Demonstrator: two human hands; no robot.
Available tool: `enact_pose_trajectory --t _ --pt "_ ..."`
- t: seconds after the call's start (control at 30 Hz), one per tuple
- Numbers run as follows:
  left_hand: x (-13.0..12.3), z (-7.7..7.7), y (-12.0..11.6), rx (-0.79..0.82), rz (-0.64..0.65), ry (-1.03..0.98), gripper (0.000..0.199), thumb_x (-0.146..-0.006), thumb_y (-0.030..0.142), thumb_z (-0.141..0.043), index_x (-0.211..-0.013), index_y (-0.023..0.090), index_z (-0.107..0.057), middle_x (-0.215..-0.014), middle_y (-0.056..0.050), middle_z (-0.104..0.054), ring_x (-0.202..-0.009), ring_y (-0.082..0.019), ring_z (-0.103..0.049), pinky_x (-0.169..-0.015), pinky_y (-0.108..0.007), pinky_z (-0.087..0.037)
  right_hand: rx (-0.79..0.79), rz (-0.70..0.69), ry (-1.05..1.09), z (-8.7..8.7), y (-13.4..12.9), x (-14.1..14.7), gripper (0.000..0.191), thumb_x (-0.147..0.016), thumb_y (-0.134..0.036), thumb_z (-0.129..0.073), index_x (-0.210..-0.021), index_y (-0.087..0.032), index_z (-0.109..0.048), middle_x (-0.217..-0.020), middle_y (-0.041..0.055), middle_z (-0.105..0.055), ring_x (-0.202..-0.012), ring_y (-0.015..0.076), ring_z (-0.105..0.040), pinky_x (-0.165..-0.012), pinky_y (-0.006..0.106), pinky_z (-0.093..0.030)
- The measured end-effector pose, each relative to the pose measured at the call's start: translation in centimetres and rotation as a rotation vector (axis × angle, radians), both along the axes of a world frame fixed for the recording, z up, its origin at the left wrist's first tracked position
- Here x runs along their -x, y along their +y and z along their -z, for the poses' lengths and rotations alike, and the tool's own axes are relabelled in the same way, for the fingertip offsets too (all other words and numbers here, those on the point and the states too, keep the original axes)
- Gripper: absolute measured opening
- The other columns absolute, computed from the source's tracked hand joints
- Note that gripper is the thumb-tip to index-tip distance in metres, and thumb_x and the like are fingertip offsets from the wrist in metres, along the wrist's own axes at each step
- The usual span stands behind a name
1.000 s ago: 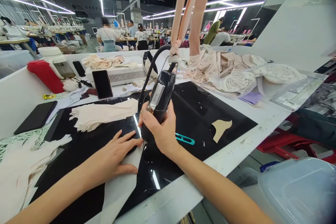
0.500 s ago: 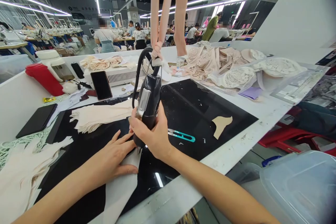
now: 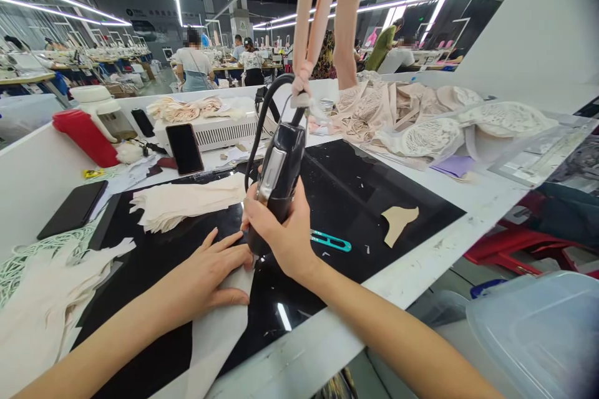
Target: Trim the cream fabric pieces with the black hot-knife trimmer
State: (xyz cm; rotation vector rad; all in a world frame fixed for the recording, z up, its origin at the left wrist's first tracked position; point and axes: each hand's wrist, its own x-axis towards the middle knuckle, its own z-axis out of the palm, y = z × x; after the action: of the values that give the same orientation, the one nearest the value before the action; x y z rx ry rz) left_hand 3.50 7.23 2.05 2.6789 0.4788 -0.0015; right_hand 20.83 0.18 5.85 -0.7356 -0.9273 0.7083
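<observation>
A black corded hand tool (image 3: 283, 159) with a metal plate, like an electric trimmer, stands nearly upright in my right hand (image 3: 285, 230), fingers wrapped round its body. Pink fabric strips (image 3: 306, 43) tied to its top run up out of view. My left hand (image 3: 215, 274) lies flat, fingers stretched, on a pale fabric piece (image 3: 218, 343) over the black board (image 3: 349, 187). The tool's lower end meets the fabric edge beside my left fingertips; the contact itself is partly hidden. Turquoise thread snips (image 3: 331, 240) lie just right of my right hand.
A stack of pale fabric pieces (image 3: 187, 202) lies behind my left hand, more fabric (image 3: 42, 318) at far left. A phone (image 3: 185, 148) leans on a white box. A beige scrap (image 3: 399, 224) lies at right. Lace bra pieces (image 3: 421, 131) pile up at the back right.
The tool's top leans further right, and my right hand has shifted slightly right and up with it. My left hand stays flat on the fabric. The whole view has shifted a little.
</observation>
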Motion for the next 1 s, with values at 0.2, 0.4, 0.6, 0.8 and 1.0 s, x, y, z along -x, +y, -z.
enact_pose_trajectory --t 0.2,0.4,0.6,0.8,1.0 --pt "0.1 0.0 0.0 0.021 0.0 0.007 0.028 -0.095 0.05 -0.077 -0.108 0.029 -0.064 -0.123 -0.002 -0.07 -0.15 -0.033 -0.044 -0.13 -0.064 -0.016 0.02 0.021 -0.022 0.1 -0.2 -0.1 0.034 -0.078 -0.032 -0.08 -0.092 -0.027 -0.049 -0.077 -0.0057 -0.055 -0.066 0.0125 -0.052 -0.061 0.028 -0.051" --pt "0.1 0.1 0.1 0.032 0.002 -0.015 0.029 -0.094 0.051 -0.078 -0.108 0.028 -0.065 -0.123 -0.002 -0.071 -0.142 -0.032 -0.053 -0.131 -0.064 -0.014 0.025 0.027 -0.027 0.0 -0.1 0.0 0.03 -0.079 -0.031 -0.077 -0.091 -0.026 -0.049 -0.079 -0.0051 -0.055 -0.066 0.0123 -0.053 -0.061 0.028 -0.051" --pt "0.1 0.3 0.1 0.021 -0.002 -0.013 0.032 -0.091 0.046 -0.082 -0.113 0.029 -0.067 -0.136 -0.004 -0.068 -0.15 -0.034 -0.045 -0.13 -0.068 -0.013 0.028 -0.003 0.012 -0.3 -1.0 0.3 0.032 -0.078 -0.028 -0.078 -0.091 -0.026 -0.049 -0.076 -0.0077 -0.055 -0.061 0.0101 -0.055 -0.059 0.027 -0.05" --pt "0.0 0.2 0.3 0.018 0.017 -0.012 0.042 -0.092 0.044 -0.081 -0.129 0.03 -0.068 -0.152 -0.009 -0.06 -0.156 -0.036 -0.037 -0.129 -0.069 -0.019 0.047 -0.012 0.0 -0.3 -1.3 0.8 0.032 -0.077 -0.027 -0.078 -0.089 -0.026 -0.048 -0.076 -0.007 -0.057 -0.062 0.0106 -0.056 -0.06 0.028 -0.053" --pt "0.1 0.0 0.4 0.039 0.032 0.002 0.057 -0.086 0.044 -0.087 -0.138 0.032 -0.065 -0.155 -0.01 -0.059 -0.157 -0.039 -0.034 -0.127 -0.075 -0.017 0.051 -0.016 0.005 -0.4 -1.5 0.9 0.032 -0.077 -0.029 -0.079 -0.09 -0.026 -0.05 -0.077 -0.006 -0.056 -0.064 0.0114 -0.056 -0.061 0.028 -0.053"
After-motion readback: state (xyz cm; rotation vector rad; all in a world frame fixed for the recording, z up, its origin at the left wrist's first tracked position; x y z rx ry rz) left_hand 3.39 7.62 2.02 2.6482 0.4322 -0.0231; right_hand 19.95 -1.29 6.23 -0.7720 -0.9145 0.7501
